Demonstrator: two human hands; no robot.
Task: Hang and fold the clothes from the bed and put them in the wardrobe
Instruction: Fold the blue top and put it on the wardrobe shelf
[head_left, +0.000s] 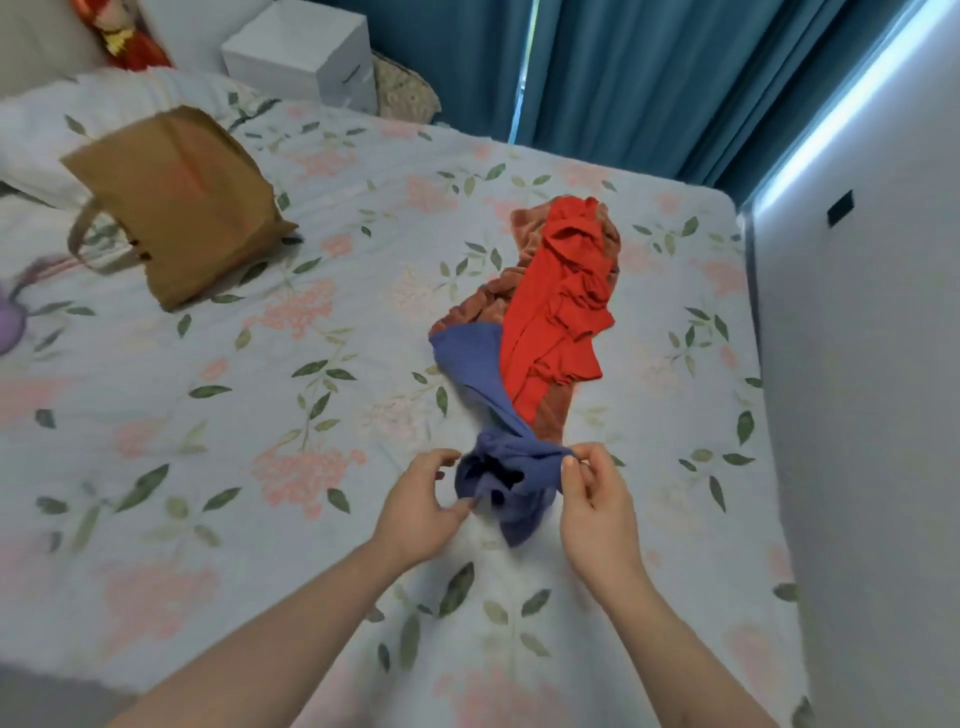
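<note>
Head view: both hands pinch blue garment (498, 467); left hand (423, 501), right hand (597, 501).

a bed (311, 415) under a pale floral sheet fills the room. teal curtains (623, 78) hang behind it, a bright sliver of daylight between them. a plain white wall (857, 415) runs along the right, edged by a glowing light strip (831, 114).

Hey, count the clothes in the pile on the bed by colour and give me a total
Blue: 1, the blue garment, pinched by the right hand with the left hand at its edge
Red: 1, the red garment, lying on top
Brown: 1, the brown garment, underneath
Total: 3
</note>
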